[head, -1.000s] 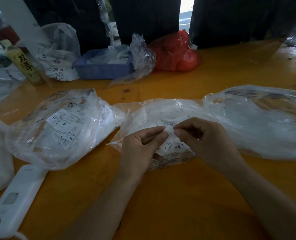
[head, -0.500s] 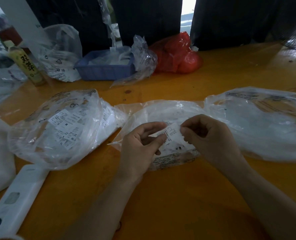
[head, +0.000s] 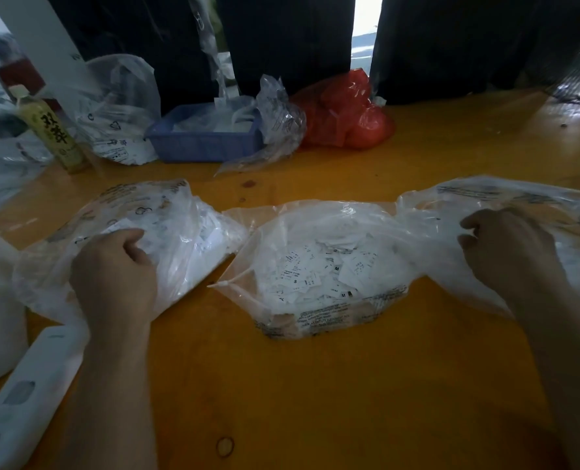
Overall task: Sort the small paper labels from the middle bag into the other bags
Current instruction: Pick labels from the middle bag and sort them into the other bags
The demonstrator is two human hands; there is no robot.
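The paper labels (head: 319,269) lie heaped in the open middle bag (head: 315,313) on the tabletop (head: 315,401), between the two hands and touched by neither. The left hand (head: 112,283) rests on the left bag (head: 180,225), fingers (head: 136,245) curled into its plastic. The right hand (head: 509,245) sits at the right bag (head: 519,195), fingers curled; whether they pinch a label I cannot tell. Behind stand a blue tray (head: 200,144), a red bag (head: 346,113) and a bottle (head: 52,130).
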